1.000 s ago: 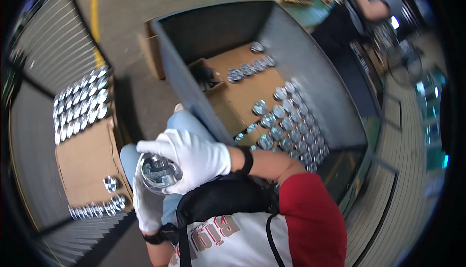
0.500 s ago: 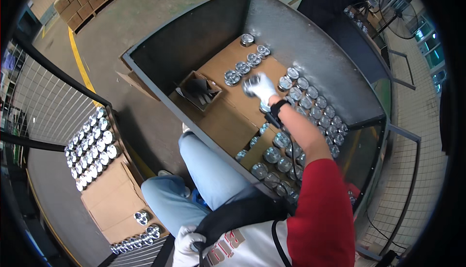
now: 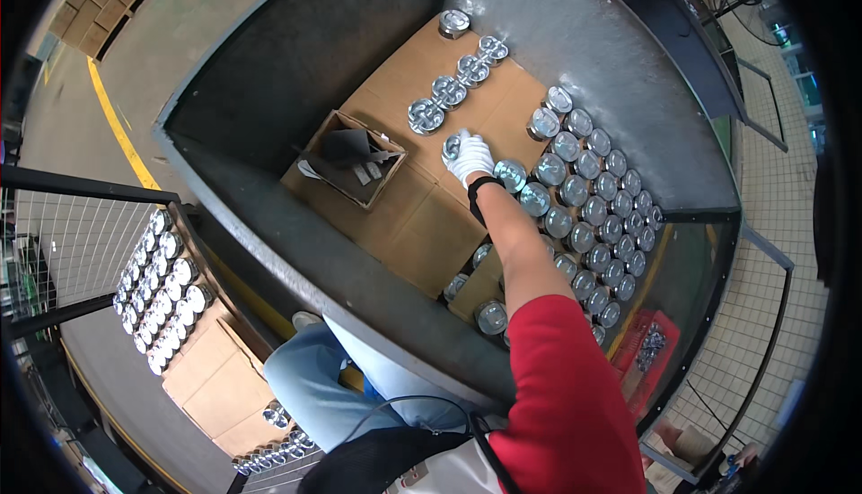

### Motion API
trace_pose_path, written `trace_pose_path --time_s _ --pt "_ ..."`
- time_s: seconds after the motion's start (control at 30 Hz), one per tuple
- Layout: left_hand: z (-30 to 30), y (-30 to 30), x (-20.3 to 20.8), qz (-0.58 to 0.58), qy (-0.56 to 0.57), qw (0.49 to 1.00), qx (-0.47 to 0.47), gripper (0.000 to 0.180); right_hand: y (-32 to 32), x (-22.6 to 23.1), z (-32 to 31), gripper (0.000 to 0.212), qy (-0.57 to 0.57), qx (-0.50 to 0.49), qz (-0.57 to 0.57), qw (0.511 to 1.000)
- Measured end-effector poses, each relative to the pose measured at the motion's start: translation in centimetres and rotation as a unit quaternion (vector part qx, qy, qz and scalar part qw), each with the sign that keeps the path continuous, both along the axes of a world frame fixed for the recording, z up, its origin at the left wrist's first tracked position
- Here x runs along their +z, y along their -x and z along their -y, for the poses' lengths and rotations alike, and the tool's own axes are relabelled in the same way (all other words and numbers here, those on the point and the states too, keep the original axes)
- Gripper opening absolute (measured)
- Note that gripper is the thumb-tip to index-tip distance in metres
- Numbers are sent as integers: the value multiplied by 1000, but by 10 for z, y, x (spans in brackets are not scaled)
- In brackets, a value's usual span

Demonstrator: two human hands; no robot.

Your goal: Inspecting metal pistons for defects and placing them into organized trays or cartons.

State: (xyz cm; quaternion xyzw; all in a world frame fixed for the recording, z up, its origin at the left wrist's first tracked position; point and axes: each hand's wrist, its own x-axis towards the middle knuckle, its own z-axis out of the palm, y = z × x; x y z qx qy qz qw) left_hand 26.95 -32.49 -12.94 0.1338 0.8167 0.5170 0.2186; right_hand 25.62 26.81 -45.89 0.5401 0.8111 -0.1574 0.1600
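My right hand [image 3: 469,160], in a white glove, is closed around a shiny metal piston [image 3: 451,146] low over the cardboard sheet [image 3: 395,233] in a deep grey metal bin. The fingers partly cover this piston. Just beyond it, several pistons [image 3: 449,92] stand in a slanting row with their hollow sides up. Another piston [image 3: 453,23] sits alone in the far corner. To the right of my hand, many pistons [image 3: 549,169] stand in close rows with their flat round tops up. My left hand is out of view.
A small open cardboard box [image 3: 355,157] with dark and pale pieces lies left in the bin. The metal bin wall [image 3: 260,242] rises between me and the cardboard. More pistons [image 3: 166,296] cover a cart at left. A red basket [image 3: 646,355] stands beyond the bin's right side.
The view has come closer over the bin. The held piston has turned, and my right hand is lower beside the slanting row. My left hand has left the picture.
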Motion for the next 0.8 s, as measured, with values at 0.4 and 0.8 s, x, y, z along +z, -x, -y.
trace_pose_path --time_s 0.4,0.8 --pt "-4 2 -40 98 -81 990 -57 22 -75 19 -1 98 -113 13 63 991" --pt "0 -38 -8 26 -330 934 -135 21 -71 83 38 78 67 -13 -239 969"
